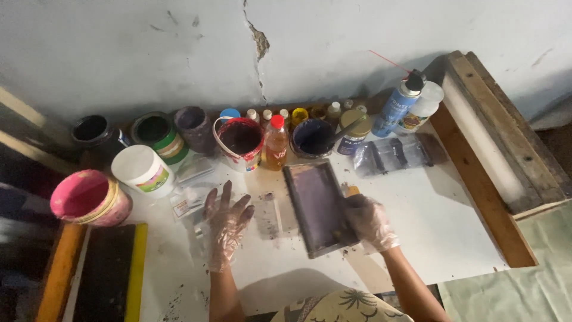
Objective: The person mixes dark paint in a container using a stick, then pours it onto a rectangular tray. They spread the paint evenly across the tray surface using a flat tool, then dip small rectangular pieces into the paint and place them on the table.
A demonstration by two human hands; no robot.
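Screen frame [319, 206] apparently gripped at right hand [369, 220].

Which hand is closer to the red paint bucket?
Left. The left hand lies spread flat just below the red paint bucket. The right hand is farther off to the right, gripping the purple-stained frame.

Dark purple-stained screen frame [319, 207] mid-frame, pink tub [89, 198] at left, red-rimmed bucket [240, 141] upper centre, blue spray can [395, 108] upper right

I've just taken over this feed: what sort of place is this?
Probably a small screen-printing workshop: open ink tubs along a cracked wall, a framed screen in the gloved right hand, a spray can.
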